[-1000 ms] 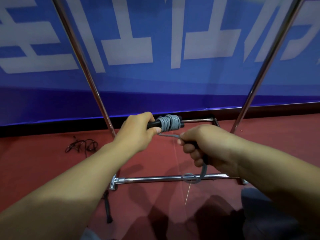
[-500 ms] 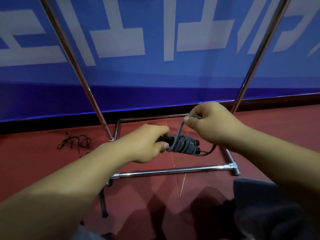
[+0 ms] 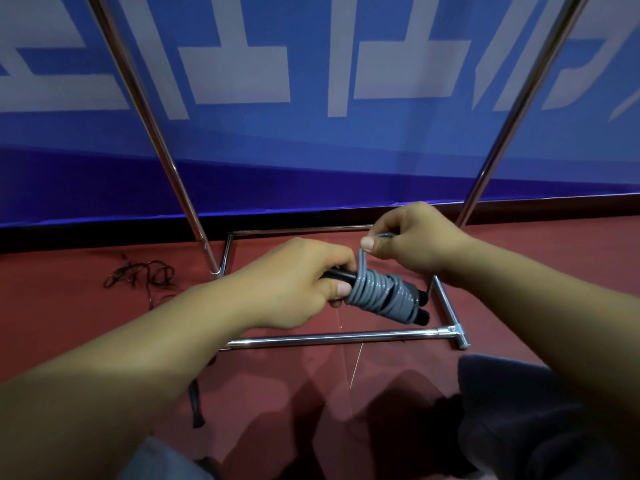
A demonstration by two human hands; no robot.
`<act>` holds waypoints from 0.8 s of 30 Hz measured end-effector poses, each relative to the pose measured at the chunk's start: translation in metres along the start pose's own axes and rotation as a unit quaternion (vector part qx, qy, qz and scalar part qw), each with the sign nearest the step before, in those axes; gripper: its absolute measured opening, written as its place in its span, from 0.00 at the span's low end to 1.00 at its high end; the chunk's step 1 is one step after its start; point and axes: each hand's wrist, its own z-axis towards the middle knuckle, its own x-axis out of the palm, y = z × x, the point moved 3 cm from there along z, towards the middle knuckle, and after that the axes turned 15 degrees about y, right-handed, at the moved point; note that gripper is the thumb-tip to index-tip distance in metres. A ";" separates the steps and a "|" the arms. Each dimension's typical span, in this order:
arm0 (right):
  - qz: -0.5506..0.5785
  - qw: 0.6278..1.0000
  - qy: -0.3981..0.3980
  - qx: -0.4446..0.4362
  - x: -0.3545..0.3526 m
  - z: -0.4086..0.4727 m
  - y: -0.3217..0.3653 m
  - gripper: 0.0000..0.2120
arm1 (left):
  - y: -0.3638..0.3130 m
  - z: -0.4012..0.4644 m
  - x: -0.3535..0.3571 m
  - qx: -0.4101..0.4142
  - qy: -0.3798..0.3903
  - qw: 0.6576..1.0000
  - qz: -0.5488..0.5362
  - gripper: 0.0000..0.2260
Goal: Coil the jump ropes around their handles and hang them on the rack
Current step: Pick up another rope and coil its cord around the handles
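Left hand grips the two black cylindrical handles, held side by side above the red floor. Grey plastic jump rope is coiled in tight turns around them. Right hand pinches the rope's free loop just above the coil. Behind stands the chrome tubular rack, its base on the floor, before a blue banner. A dark tangled cord lies at left.
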 end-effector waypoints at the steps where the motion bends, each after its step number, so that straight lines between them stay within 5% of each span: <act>1: 0.052 0.999 0.010 0.002 0.000 0.000 0.000 0.06 | -0.002 -0.003 -0.001 0.008 0.002 1.000 -0.022 0.04; 10: 0.207 0.975 0.077 -0.022 -0.002 -0.001 0.002 0.03 | -0.008 -0.017 -0.002 0.043 0.004 0.983 -0.180 0.03; 14: 0.289 0.946 0.127 -0.070 -0.001 -0.006 -0.003 0.12 | -0.008 -0.020 -0.007 0.084 -0.023 0.958 -0.274 0.03; 17: 0.239 0.962 0.122 -0.059 0.011 -0.009 -0.007 0.04 | -0.006 -0.019 -0.013 0.082 -0.072 0.934 -0.341 0.04; 24: 0.059 0.983 0.129 -0.112 0.028 -0.011 0.016 0.10 | 0.014 -0.010 -0.020 -0.008 -0.192 0.912 -0.363 0.07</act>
